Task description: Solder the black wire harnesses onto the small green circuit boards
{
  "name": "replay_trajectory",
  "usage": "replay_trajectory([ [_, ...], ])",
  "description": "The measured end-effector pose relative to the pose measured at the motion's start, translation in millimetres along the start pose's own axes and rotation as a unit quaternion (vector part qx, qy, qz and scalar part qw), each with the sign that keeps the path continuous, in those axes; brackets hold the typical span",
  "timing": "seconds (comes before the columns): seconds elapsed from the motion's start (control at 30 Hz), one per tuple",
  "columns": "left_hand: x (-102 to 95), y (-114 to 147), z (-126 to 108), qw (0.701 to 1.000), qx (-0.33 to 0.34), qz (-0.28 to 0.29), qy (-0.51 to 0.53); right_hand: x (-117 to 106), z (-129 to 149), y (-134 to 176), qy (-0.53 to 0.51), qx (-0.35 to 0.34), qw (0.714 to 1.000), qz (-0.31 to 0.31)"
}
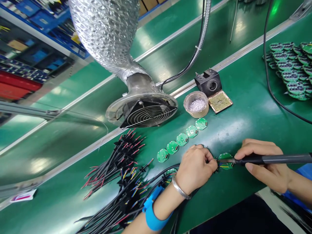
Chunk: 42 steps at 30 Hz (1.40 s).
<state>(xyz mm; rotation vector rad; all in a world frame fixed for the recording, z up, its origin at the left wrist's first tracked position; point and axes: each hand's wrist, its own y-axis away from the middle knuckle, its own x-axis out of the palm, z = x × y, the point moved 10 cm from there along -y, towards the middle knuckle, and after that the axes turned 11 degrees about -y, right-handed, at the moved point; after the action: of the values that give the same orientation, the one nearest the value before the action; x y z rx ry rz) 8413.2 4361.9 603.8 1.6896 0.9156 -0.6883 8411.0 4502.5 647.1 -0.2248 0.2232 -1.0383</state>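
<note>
My right hand grips a soldering iron, its tip pointing left onto a round green circuit board. Beside that board, my left hand is closed in a pinch on a black cable, whose thin coloured wires reach the board. The exact spot where the tip meets the wires is too small to make out. A row of several green boards lies just beyond my left hand. To its left, black cables with bare coloured wire ends lie in a bundle, partly behind my forearm.
A fume extractor on a silver duct hangs over the bench. Behind the row stand a solder-filled tub, an iron holder and a sponge tray. Stacked boards sit at right, near a black cord.
</note>
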Motion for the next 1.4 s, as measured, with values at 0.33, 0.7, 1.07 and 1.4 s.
replay_trajectory([
  [0.33,-0.4,1,0,1.000,-0.006,-0.003,0.002,3,7,0,-0.008,-0.020,1.000,-0.011],
  [0.7,0.0,1,0,1.000,-0.006,-0.006,0.006,-11,8,4,-0.007,-0.018,0.998,-0.060],
  [1.07,-5.7,2,4,0.997,0.015,0.013,0.071,-14,14,-1,0.050,-0.023,0.996,-0.064],
  [1.4,-4.5,-8,-3,0.998,0.023,0.038,0.043,-7,5,-3,0.029,-0.006,0.998,-0.051],
])
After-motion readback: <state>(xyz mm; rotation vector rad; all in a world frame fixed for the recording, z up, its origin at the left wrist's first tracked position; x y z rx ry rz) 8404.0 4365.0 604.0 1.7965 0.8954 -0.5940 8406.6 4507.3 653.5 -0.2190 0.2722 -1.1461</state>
